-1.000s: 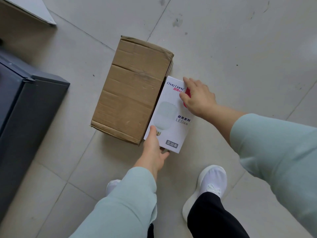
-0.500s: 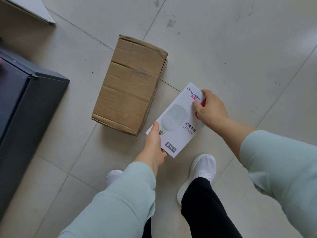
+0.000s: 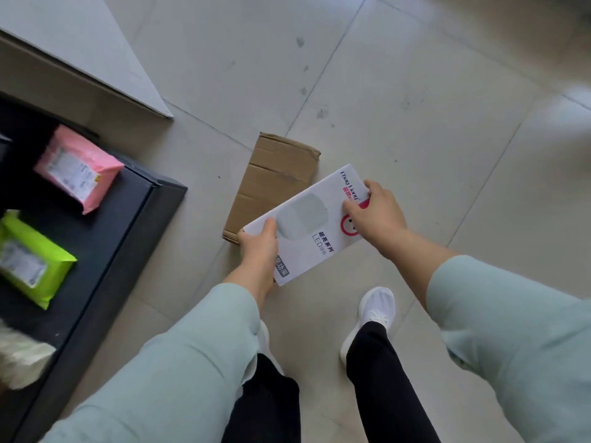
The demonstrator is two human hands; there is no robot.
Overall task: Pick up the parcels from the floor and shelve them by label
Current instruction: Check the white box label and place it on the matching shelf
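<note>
A white LED bulb box point(image 3: 311, 225) with a printed bulb picture is held above the floor, tilted, between both hands. My left hand point(image 3: 259, 247) grips its near lower end with the thumb on top. My right hand point(image 3: 375, 212) grips its far upper end over a red mark. Behind and partly under the box, a brown cardboard parcel point(image 3: 275, 174) lies flat on the tiled floor.
A dark shelf unit point(image 3: 128, 225) stands at the left, holding a pink mailer point(image 3: 76, 167), a lime green mailer point(image 3: 32, 260) and a white fluffy item point(image 3: 22, 356). A pale panel point(image 3: 80, 49) lies at the top left. My white shoes point(image 3: 374, 311) stand on the tiles.
Both hands have lifted the white bulb box off the floor, away from the cardboard parcel, and tilted it. My view has risen and swung, bringing the shelf's coloured mailers into sight.
</note>
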